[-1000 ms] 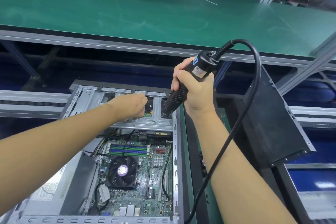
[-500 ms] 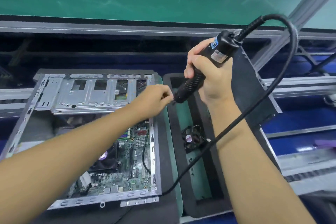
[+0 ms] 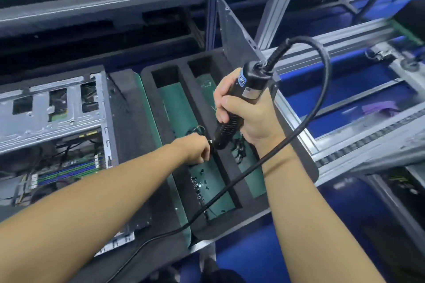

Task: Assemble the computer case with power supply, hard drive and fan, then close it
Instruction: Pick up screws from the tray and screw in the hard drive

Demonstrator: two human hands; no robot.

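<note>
**Both hands at the screw tray, case aside**

Right hand (image 3: 249,119) wrapped tight round the electric screwdriver (image 3: 249,85), tip down. Left hand (image 3: 195,148) at that tip, fingers curled together; can't tell if they pinch a screw. Both over the black foam tray (image 3: 182,64) of loose screws (image 3: 200,186). Open computer case (image 3: 53,108) lies left, apart from both hands.

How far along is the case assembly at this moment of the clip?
Done: the motherboard sits in the open computer case. In hand: the right grip holds the electric screwdriver over the foam tray, and the left grip pinches what looks like a screw at its tip. Left: fastening and closing; the side panel leans apart. Whether the remaining parts are fitted cannot be seen.
</note>
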